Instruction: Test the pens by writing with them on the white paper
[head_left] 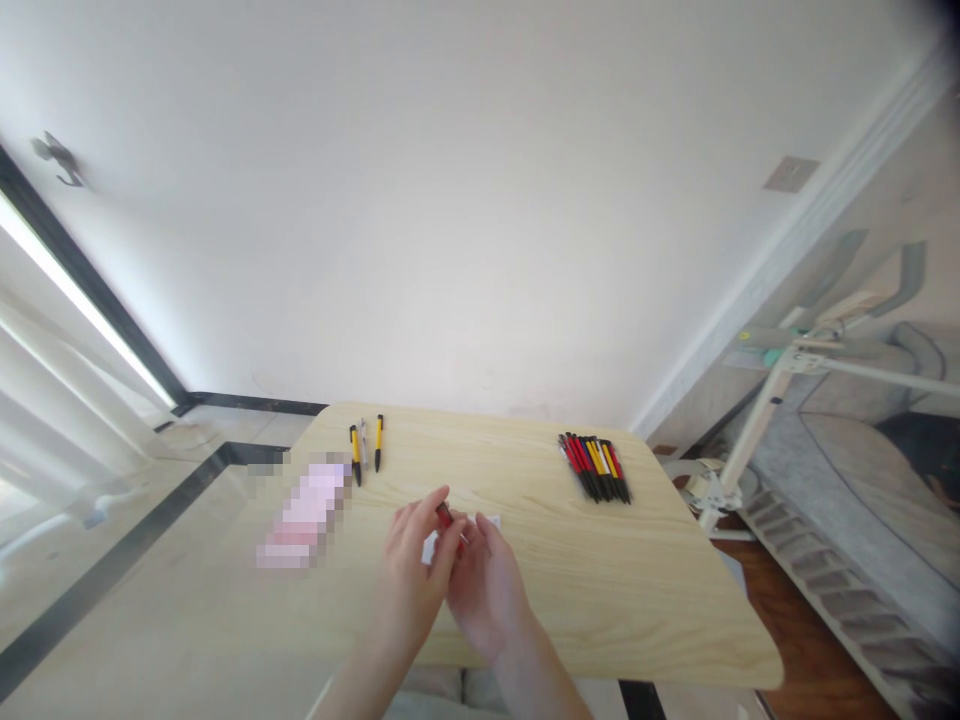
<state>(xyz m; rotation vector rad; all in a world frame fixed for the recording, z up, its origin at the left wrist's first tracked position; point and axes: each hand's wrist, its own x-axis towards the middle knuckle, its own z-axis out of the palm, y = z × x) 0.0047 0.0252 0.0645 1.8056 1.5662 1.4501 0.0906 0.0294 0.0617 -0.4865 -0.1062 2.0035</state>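
Over the front middle of the table, my two hands are close together around a red pen with a dark end (444, 516). My left hand (418, 550) is closed, its thumb and fingers pinching the pen near the dark end. My right hand (487, 590) is cupped below and beside it, with curled fingers against the lower part of the pen, which is mostly hidden. White paper (429, 547) shows in part beneath the hands.
On the right of the wooden table (637, 590) lies a row of several red, yellow and dark pens (595, 468). Yellow-and-black pens (378, 443) and a whitish pen (364, 443) lie at the back left. A pixelated pink patch (307, 515) covers the left edge. A wall stands behind.
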